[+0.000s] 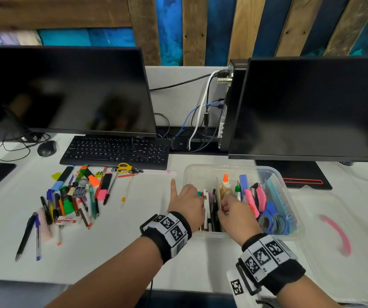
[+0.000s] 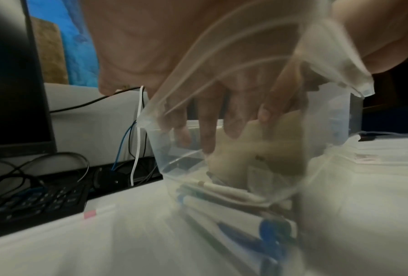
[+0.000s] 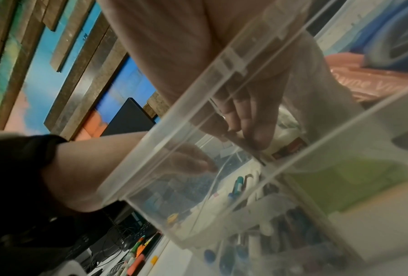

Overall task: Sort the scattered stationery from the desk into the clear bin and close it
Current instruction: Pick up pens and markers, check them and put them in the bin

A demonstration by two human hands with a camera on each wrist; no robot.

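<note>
Head view: the clear bin (image 1: 241,172) stands on the white tabletop (image 1: 134,241), toward its right side, in front of the right monitor (image 1: 312,107). It is open. My left hand (image 1: 186,204) reaches over the bin's left wall, thumb stuck out to the left, fingers down among the pens (image 1: 207,210) standing in the left part. My right hand (image 1: 234,213) is inside the middle of the bin, fingers bent onto a thin tan card (image 1: 218,192) that stands upright as a divider. Right of the card: a glue bottle (image 1: 225,181), pink-handled items (image 1: 261,197), blue scissors (image 1: 272,218) and a teal ruler (image 1: 277,192). The unsorted stationery pile (image 1: 74,196) lies toward the tabletop's left side, in front of the keyboard (image 1: 116,152), with yellow scissors (image 1: 124,167) at its far edge. The clear lid (image 1: 338,230), carrying a pink clip, lies flat just right of the bin.

Left wrist view: blurred. Left fingers (image 2: 207,130) hang straight down inside the bin wall (image 2: 174,168), their tips against the tan card (image 2: 240,158). They curl round nothing, so this grip is relaxed and wide. Pens (image 2: 222,192) lie on the bin floor.

Right wrist view: seen through the bin rim (image 3: 198,104), my right fingertips (image 3: 252,127) pinch the top edge of the card (image 3: 250,149); a narrow grip, holding the card. My left hand (image 3: 188,158) shows beyond it through the plastic.
</note>
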